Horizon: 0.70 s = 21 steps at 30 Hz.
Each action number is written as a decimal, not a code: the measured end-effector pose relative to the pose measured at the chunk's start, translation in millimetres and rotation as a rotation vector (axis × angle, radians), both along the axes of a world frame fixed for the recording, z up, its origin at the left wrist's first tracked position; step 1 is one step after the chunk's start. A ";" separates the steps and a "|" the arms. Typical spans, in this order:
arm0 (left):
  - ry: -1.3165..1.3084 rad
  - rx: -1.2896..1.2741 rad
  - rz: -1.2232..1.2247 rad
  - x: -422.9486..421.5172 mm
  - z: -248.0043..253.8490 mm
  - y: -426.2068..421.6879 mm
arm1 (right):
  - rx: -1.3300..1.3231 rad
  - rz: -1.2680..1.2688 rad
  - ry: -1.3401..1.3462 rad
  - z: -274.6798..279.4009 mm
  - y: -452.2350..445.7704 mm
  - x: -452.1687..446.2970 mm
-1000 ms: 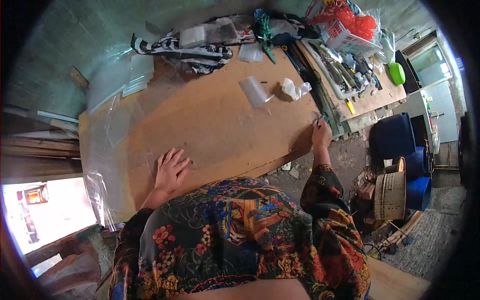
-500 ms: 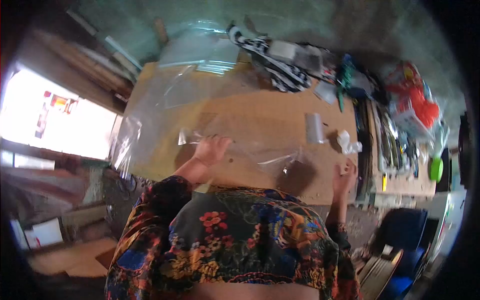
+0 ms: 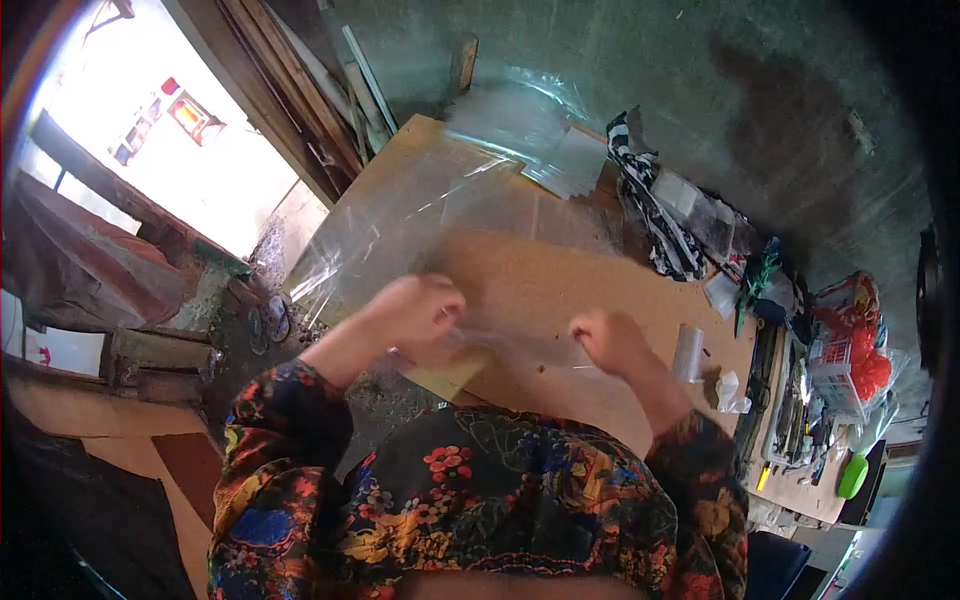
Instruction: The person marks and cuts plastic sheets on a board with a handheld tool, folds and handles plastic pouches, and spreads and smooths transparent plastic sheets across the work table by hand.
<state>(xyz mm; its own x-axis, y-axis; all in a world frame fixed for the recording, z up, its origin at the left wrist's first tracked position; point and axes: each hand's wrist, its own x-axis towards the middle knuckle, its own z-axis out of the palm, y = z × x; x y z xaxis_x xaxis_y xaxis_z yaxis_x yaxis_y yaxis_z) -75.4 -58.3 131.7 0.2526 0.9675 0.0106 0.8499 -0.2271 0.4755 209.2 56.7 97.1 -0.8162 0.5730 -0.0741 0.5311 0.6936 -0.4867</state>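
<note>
My left hand [image 3: 425,308] is closed in a fist above the near left part of the wooden table. To its right, my right hand [image 3: 608,340] is closed too, thumb and fingers pressed together. A clear plastic sheet [image 3: 515,348] spans the gap between them, faint and blurred, and both hands grip its edge. More clear plastic film [image 3: 375,225] is spread over the left side of the table [image 3: 560,275], with shiny creases.
Stacked clear sheets [image 3: 560,165] lie at the back edge beside a black-and-white striped cloth [image 3: 665,225]. At right are a small plastic roll [image 3: 688,352], crumpled white paper [image 3: 730,392], a tray of tools [image 3: 800,410] and a basket with red bags [image 3: 850,370].
My right hand has come up and left from the table's right side and closed. My left hand has lifted, fingers now curled. The view has turned, showing more of the doorway side.
</note>
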 end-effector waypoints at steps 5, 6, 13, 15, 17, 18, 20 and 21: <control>0.368 0.292 0.289 -121.5 8.3 34.1 | 0.317 -0.061 0.056 4.5 85.2 -131.6; 0.495 0.522 0.324 -141.7 17.1 41.3 | 0.419 -0.143 0.156 7.9 98.7 -157.8; 0.687 0.821 0.534 -167.9 63.8 10.3 | 0.751 -0.227 0.871 26.2 132.4 -243.3; 0.678 0.715 0.498 -163.5 32.3 0.5 | 0.638 -0.189 0.653 -6.8 139.5 -242.1; 0.624 0.522 0.463 -161.6 -6.6 -2.7 | 0.527 -0.196 0.506 -35.9 144.2 -237.4; 0.602 0.433 0.442 -153.5 -18.4 -0.8 | 0.418 -0.195 0.370 -49.9 145.0 -232.5; 0.604 0.135 0.432 -148.7 -61.7 0.7 | 0.352 -0.252 0.276 -76.7 143.5 -226.5; 0.559 0.012 0.463 -143.4 -73.2 5.0 | 0.288 -0.300 0.182 -85.6 140.3 -221.9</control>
